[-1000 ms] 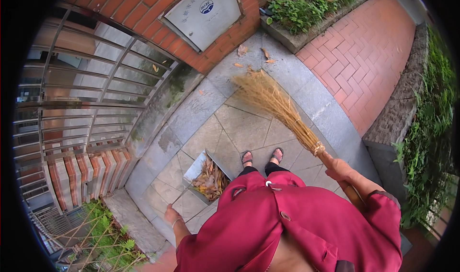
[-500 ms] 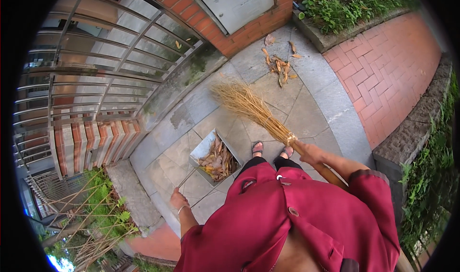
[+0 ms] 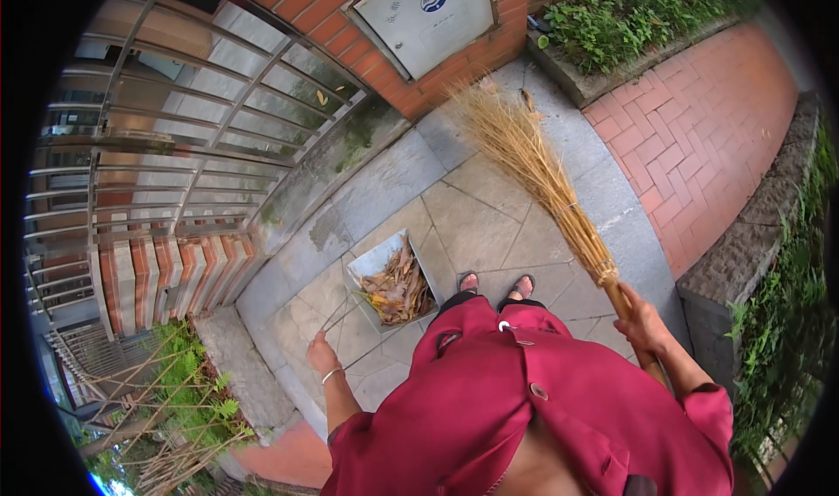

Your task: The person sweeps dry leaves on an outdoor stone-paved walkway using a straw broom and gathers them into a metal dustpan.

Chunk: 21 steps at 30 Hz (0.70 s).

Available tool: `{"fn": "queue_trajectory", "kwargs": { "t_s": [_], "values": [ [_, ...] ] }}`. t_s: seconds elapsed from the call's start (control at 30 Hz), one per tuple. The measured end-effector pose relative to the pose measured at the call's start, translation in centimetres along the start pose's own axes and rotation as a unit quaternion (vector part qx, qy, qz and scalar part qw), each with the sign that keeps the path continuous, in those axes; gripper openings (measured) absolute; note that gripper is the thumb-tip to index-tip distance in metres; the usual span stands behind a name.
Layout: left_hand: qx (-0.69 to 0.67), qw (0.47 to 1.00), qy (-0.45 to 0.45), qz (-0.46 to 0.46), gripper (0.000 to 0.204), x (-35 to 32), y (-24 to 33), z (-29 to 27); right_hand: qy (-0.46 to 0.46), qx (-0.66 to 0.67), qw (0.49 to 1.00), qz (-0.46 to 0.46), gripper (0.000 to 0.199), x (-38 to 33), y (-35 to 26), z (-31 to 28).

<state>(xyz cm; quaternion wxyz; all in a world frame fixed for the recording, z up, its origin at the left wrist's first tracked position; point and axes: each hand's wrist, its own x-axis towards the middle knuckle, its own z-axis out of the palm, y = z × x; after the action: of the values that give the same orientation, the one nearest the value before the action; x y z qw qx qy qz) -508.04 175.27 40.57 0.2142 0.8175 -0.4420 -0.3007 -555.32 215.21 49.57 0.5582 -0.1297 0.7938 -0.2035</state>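
Observation:
My right hand (image 3: 642, 319) is wrapped round the thick handle of a straw broom (image 3: 559, 190). The broom's bristles fan out over the paving near the brick wall and hide most of the loose leaves there; one brown leaf (image 3: 528, 100) shows beside them. At the left, my left hand (image 3: 322, 353) grips the thin wire handle of a metal dustpan (image 3: 370, 258), which rests on the stone tiles left of my feet. A heap of dry brown and yellow leaves (image 3: 404, 288) lies in the dustpan.
A brick wall (image 3: 329, 36) with a grey metal box door (image 3: 428, 22) stands ahead. Metal railings (image 3: 210, 133) run along the left. Planted beds with stone curbs (image 3: 572, 75) border the far right and right side. Red brick paving (image 3: 690, 138) lies beyond the tiles.
The broom has swung to the right and farther away, over the loose leaves. My right hand has moved right and closer to me. The dustpan stays nearly in place.

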Motion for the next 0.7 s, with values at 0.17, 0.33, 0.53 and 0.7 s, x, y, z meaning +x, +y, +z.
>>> {"fn": "queue_trajectory", "kwargs": {
  "t_s": [0.17, 0.33, 0.53, 0.7],
  "values": [
    [0.016, 0.994, -0.057, 0.096, 0.024, 2.6, 2.8, 5.4, 0.112, 0.111, 0.98, 0.118, 0.075, -1.0, 1.5, -2.0],
    [-0.01, 0.977, -0.153, 0.147, 0.025, 5.7, 6.6, 14.2, 0.139, 0.208, 0.958, 0.14, 0.05, 1.6, -0.9, -1.9],
    [0.229, 0.904, -0.223, 0.283, 0.032, 9.0, 11.7, 24.7, 0.24, 0.109, 0.951, 0.162, 0.054, 10.4, -2.4, 0.8],
    [0.293, 0.849, -0.352, 0.262, 0.037, 9.7, 17.9, 33.7, 0.26, -0.118, 0.942, 0.174, 0.056, 15.2, -4.3, 1.7]
  ]
}}
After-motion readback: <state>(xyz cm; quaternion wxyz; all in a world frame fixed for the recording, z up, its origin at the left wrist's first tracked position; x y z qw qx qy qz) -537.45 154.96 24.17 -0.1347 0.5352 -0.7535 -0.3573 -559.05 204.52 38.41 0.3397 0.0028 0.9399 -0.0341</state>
